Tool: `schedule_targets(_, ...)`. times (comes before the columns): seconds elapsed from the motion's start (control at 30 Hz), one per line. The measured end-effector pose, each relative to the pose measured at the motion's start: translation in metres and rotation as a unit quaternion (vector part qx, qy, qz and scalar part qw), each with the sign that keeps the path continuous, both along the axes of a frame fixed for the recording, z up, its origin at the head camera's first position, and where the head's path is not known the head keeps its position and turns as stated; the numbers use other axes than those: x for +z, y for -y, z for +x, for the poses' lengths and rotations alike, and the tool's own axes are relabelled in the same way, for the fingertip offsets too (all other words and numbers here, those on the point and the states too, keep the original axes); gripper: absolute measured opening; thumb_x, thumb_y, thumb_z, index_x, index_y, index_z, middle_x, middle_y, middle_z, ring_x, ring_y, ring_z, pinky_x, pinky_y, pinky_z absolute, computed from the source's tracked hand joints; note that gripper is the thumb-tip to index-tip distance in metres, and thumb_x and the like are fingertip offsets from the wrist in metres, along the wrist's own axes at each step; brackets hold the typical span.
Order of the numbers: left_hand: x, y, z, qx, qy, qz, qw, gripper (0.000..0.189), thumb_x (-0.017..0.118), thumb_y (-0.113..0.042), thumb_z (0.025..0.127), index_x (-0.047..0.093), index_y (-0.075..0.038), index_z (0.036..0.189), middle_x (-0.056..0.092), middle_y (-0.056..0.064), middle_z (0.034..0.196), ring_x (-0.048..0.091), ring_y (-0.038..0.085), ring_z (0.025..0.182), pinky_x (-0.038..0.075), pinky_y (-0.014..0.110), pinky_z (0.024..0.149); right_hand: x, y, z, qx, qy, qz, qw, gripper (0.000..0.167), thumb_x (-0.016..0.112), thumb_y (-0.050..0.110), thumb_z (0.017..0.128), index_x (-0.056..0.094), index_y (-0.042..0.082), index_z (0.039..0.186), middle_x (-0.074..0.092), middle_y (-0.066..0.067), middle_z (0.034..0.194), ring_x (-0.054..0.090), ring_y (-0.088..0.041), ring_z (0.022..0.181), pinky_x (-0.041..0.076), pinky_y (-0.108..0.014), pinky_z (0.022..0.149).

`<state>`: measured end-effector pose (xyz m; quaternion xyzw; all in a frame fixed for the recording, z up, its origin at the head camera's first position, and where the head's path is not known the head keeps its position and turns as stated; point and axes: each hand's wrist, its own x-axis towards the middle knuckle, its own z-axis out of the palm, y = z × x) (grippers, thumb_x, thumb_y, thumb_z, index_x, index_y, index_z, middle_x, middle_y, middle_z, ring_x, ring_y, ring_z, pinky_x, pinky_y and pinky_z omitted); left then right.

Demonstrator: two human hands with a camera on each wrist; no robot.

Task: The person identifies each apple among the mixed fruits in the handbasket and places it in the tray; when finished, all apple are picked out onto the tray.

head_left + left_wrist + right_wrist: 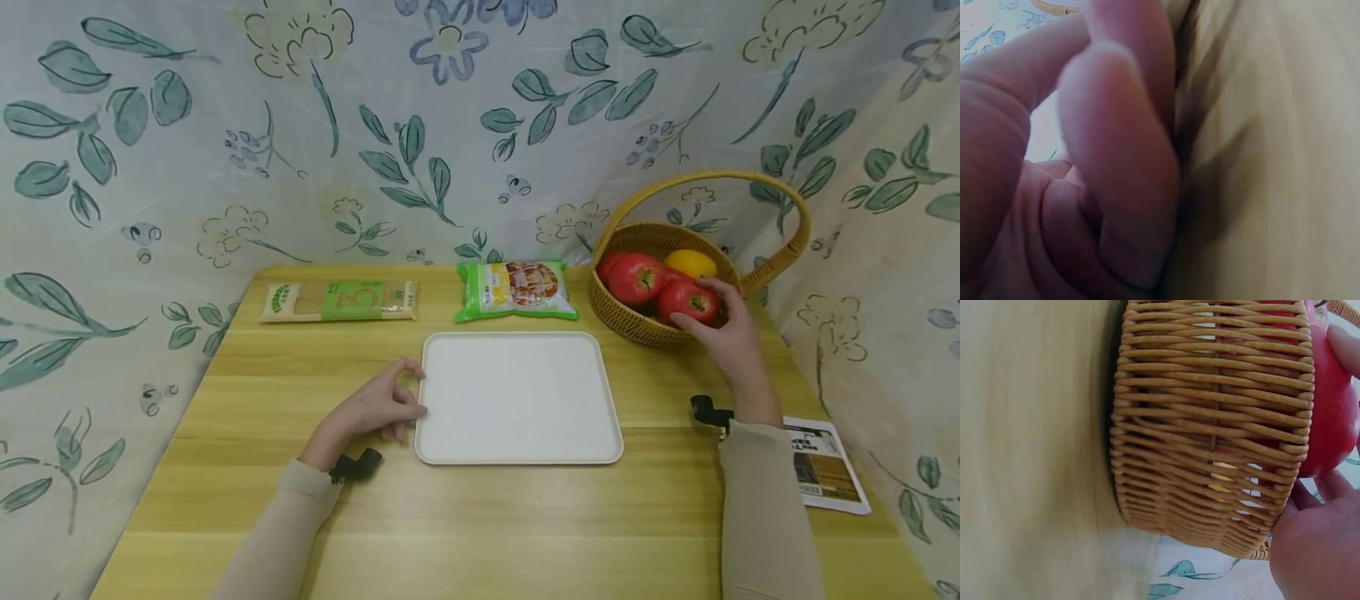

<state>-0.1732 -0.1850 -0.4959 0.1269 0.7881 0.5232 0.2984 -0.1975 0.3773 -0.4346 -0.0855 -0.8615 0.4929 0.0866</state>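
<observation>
A white rectangular tray [517, 400] lies on the wooden table. At its left rim, my left hand [371, 407] holds the edge with bent index finger and thumb; the left wrist view shows curled fingers [1119, 162] close against the tabletop. My right hand [735, 342] reaches over the front right rim of a woven wicker basket [637, 329] and grips a red apple [686, 302], thumb on one side and fingers on the other. The apple is still at the basket rim. More red apples [633, 279] and a yellow fruit [690, 263] sit inside the basket.
Behind the tray lies a green-and-white food bag [517, 290]. A flat packet of noodles [341, 301] is at the back left. Partly under the right forearm is a printed card or booklet [828, 467]. Floral curtain [450, 125] closes off the back and sides.
</observation>
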Motion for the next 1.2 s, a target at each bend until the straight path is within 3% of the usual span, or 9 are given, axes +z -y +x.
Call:
schedule_targets(0.23, -0.001, 0.000, 0.000, -0.004, 0.001, -0.001, 1.0000, 0.062, 0.077, -0.016, 0.095, 0.039, -0.013, 0.144, 0.072, 0.007, 0.076, 0.066, 0.016, 0.051, 0.050, 0.026, 0.047, 0.001, 0.001, 0.001, -0.018, -0.004, 0.005, 0.9998, 0.071, 0.077, 0.041, 0.097, 0.042, 0.038, 0.159, 0.035, -0.008, 0.170, 0.039, -0.025, 0.143, 0.037, -0.050, 0.127)
schedule_targets(0.5, -0.002, 0.000, 0.001, -0.005, 0.006, 0.003, 1.0000, 0.062, 0.076, -0.016, 0.095, 0.038, -0.013, 0.145, 0.072, 0.007, 0.074, 0.067, 0.017, 0.052, 0.050, 0.026, 0.047, 0.004, -0.001, 0.005, -0.033, -0.025, -0.001, 0.9991, 0.069, 0.079, 0.034, 0.096, 0.047, 0.037, 0.157, 0.043, -0.002, 0.163, 0.045, -0.014, 0.134, 0.042, -0.026, 0.111)
schedule_targets(0.63, -0.003, 0.000, 0.000, -0.008, 0.003, 0.001, 1.0000, 0.062, 0.076, -0.016, 0.096, 0.038, -0.012, 0.145, 0.071, 0.006, 0.072, 0.067, 0.016, 0.052, 0.050, 0.025, 0.047, 0.009, -0.006, 0.009, -0.035, -0.037, -0.002, 0.9987, 0.068, 0.078, 0.031, 0.097, 0.047, 0.035, 0.157, 0.044, 0.003, 0.161, 0.046, -0.010, 0.136, 0.042, -0.018, 0.111)
schedule_targets(0.87, -0.003, 0.001, 0.000, -0.011, 0.001, 0.007, 0.9999, 0.063, 0.076, -0.015, 0.096, 0.037, -0.009, 0.145, 0.070, 0.006, 0.071, 0.066, 0.016, 0.051, 0.050, 0.026, 0.046, 0.022, -0.009, 0.015, -0.036, -0.064, -0.016, 0.9972, 0.066, 0.078, 0.022, 0.097, 0.050, 0.029, 0.156, 0.047, 0.014, 0.156, 0.044, -0.009, 0.142, 0.041, -0.003, 0.103)
schedule_targets(1.07, -0.003, 0.001, 0.000, -0.012, -0.002, 0.007, 0.9999, 0.063, 0.076, -0.016, 0.096, 0.037, -0.009, 0.145, 0.070, 0.006, 0.071, 0.066, 0.016, 0.052, 0.051, 0.026, 0.047, 0.039, 0.001, 0.023, -0.031, -0.095, -0.020, 0.9948, 0.067, 0.078, 0.014, 0.096, 0.050, 0.025, 0.156, 0.048, 0.013, 0.156, 0.044, -0.008, 0.143, 0.039, -0.003, 0.109)
schedule_targets(1.2, -0.003, 0.001, 0.000, -0.012, -0.003, 0.005, 0.9999, 0.063, 0.076, -0.016, 0.096, 0.037, -0.009, 0.146, 0.070, 0.006, 0.071, 0.066, 0.016, 0.052, 0.051, 0.026, 0.047, 0.051, 0.015, 0.027, -0.006, -0.118, -0.019, 0.9928, 0.068, 0.079, 0.008, 0.095, 0.052, 0.023, 0.156, 0.046, 0.010, 0.160, 0.045, -0.008, 0.143, 0.041, -0.004, 0.109)
